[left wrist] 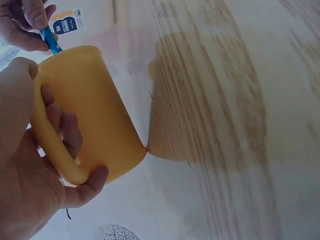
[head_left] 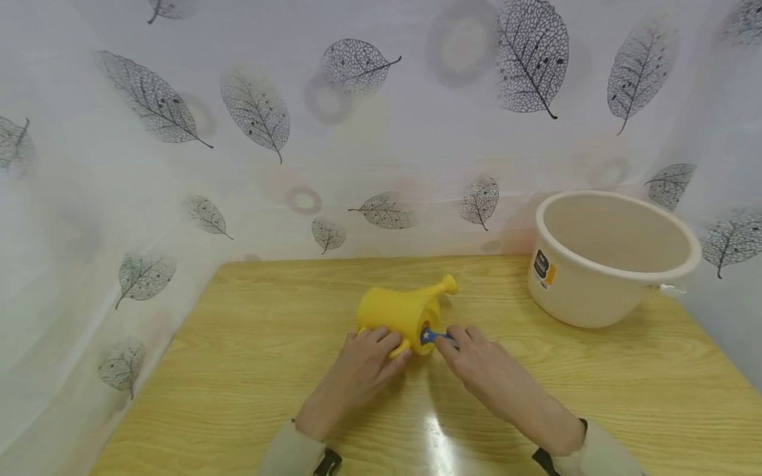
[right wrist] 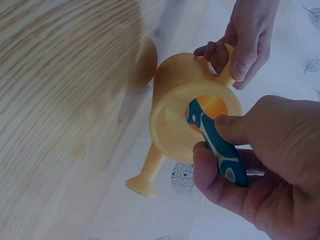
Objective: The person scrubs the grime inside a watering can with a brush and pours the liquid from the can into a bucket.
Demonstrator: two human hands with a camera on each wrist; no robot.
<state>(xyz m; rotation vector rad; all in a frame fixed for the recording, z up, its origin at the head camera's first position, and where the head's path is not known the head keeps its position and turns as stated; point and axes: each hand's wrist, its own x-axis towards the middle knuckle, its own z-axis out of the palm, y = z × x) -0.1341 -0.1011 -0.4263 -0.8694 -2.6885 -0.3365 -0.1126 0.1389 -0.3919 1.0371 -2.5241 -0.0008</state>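
Observation:
A yellow watering can (head_left: 389,311) lies tipped over the table, its round opening facing right and its spout (head_left: 437,287) pointing to the back right. My left hand (head_left: 372,363) grips its looped handle (left wrist: 52,137), fingers passing through the loop. In the left wrist view the can's bottom edge meets the tabletop. With thumb and fingers my right hand (head_left: 485,367) pinches a blue-and-white handle (right wrist: 220,147) at the can's mouth. The far end of that handle reaches into the opening (right wrist: 215,105); whatever is at its tip is hidden inside.
A large cream bucket (head_left: 589,297) with a label on its side stands at the back right of the wooden table (head_left: 256,344). Behind and beside the table hangs a white sheet (head_left: 393,145) printed with dark leaves.

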